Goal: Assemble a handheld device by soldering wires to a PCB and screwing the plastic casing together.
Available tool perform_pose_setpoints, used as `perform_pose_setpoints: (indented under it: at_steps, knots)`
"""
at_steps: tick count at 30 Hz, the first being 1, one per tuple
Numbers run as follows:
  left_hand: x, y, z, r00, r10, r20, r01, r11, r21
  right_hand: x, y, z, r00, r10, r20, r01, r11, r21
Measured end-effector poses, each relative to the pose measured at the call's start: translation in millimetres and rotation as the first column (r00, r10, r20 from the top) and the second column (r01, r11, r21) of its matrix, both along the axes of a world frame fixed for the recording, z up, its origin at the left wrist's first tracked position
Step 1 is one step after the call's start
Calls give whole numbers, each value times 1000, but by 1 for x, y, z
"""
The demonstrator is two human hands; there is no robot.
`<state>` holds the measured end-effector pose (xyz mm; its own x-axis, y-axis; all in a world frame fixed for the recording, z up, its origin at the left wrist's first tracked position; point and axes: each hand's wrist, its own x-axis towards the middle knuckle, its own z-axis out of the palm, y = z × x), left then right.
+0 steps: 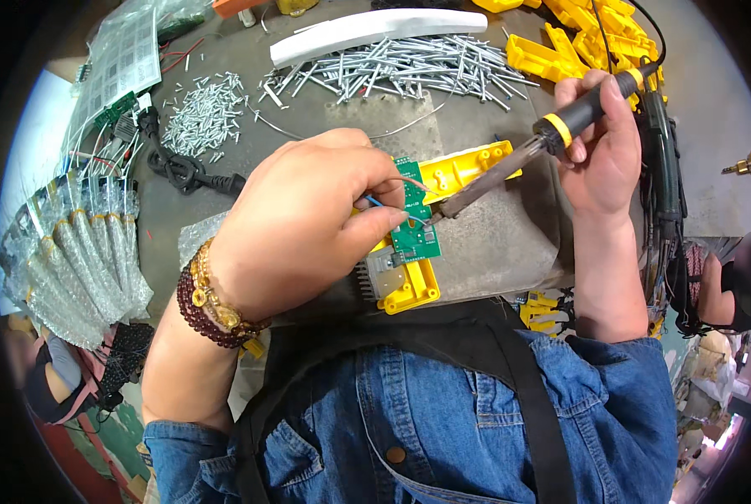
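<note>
Blue wire [374,201] being pinched by the left hand [308,197], soldering iron [553,133] being gripped by the right hand [602,172], tip being held at the green circuit board [417,247]

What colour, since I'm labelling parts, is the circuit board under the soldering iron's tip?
The circuit board is green; it shows best in the head view.

a green circuit board [407,244] lies mid-frame over a yellow shell [412,287]; a black-handled soldering iron [552,133] slants from upper right toward a blue wire [377,202].

Grey worktop [484,126]; green floor [125,433], lower left.
</note>
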<state>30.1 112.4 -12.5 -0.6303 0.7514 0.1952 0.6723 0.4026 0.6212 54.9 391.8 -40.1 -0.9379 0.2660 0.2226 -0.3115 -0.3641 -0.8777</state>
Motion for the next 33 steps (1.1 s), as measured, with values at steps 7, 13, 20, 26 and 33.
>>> perform_pose_setpoints:
  at_steps: [7,13,20,26,33]
  knots:
    - [-2,9,-2,995,-16,-100,13,999,-33,0,-3,-2,1000,25,6,-25,997,66]
    - [-5,9,-2,995,-35,-96,31,998,-51,-4,2,-6,999,25,-19,-23,992,124]
    - [-6,10,-3,996,-32,-80,26,997,-69,-4,0,-11,993,-121,15,114,961,251]
    - [-7,9,-2,997,-27,-66,21,996,-82,-4,-9,-13,986,-167,21,158,960,230]
    - [-9,10,-6,997,-41,-69,36,997,-72,-5,-7,-13,986,-165,33,154,961,229]
